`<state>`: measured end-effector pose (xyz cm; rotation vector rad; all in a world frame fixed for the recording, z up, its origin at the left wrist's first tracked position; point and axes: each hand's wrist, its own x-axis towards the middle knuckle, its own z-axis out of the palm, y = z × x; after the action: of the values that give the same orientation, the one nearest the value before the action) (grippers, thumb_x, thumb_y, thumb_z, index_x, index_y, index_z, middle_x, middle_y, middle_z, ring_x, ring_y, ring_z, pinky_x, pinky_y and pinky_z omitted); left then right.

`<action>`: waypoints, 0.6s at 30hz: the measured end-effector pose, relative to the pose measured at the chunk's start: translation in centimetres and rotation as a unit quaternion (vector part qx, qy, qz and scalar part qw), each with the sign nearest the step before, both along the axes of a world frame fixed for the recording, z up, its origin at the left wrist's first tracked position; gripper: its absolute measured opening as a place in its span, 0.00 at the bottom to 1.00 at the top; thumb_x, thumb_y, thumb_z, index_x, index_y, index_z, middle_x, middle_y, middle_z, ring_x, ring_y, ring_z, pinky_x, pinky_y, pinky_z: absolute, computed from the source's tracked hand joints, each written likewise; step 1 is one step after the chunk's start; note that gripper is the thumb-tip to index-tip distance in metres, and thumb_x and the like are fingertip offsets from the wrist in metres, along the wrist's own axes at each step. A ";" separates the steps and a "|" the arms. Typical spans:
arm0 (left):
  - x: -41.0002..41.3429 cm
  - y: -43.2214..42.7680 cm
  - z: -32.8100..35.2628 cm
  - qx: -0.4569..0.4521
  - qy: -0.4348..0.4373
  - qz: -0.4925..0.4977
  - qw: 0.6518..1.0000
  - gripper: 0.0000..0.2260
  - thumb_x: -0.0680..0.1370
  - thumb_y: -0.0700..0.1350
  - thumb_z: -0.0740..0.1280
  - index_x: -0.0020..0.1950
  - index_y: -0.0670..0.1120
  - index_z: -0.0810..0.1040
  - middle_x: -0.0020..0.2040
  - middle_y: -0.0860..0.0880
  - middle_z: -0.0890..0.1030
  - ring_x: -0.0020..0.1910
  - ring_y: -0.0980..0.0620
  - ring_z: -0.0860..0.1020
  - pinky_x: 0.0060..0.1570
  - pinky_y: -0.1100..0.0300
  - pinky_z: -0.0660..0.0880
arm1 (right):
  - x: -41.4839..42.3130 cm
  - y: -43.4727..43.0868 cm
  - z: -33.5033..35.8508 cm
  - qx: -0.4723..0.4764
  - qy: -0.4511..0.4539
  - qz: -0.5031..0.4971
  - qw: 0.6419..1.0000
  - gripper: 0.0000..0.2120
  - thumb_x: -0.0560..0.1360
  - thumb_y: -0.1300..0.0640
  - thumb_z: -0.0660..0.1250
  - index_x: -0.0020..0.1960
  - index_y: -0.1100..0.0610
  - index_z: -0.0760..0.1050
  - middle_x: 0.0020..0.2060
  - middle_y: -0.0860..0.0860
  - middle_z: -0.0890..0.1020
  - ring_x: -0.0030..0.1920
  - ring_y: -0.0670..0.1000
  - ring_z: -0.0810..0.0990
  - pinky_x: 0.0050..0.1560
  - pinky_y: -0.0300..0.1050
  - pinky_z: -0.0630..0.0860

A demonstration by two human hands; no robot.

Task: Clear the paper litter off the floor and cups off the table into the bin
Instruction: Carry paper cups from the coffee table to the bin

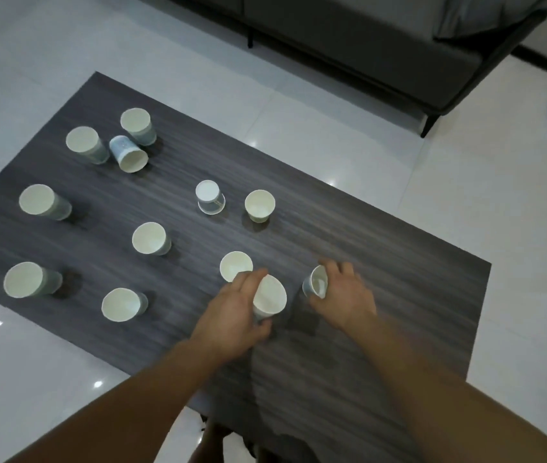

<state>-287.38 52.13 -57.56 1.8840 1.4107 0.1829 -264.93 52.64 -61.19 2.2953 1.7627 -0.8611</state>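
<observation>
Paper cup (269, 297), tilted, is wrapped in my left hand (232, 315); my right hand (344, 297) curls round a second cup (315, 284). Likely light and crushable, so I'd squeeze the walls gently. More cups (149, 238) stand beyond my left grip.

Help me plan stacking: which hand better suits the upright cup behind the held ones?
Left, probably: the left hand, gripping a cup, sits beside the upright cup; the right hand, holding a tilted cup, is farther.
</observation>
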 end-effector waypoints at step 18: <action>5.4 -2.9 19.9 0.125 0.039 -0.216 0.968 0.38 0.69 0.53 0.69 0.76 0.52 0.57 0.66 0.50 0.66 0.62 0.46 0.70 0.56 0.54 0.70 | -0.8 -15.8 22.2 0.103 -0.043 -0.210 0.971 0.29 0.72 0.41 0.67 0.69 0.48 0.63 0.62 0.52 0.69 0.61 0.56 0.72 0.53 0.50 0.73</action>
<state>-281.99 49.19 -37.69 2.3816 1.0274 0.0738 -265.77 36.80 -38.95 2.8558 1.4105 -0.6393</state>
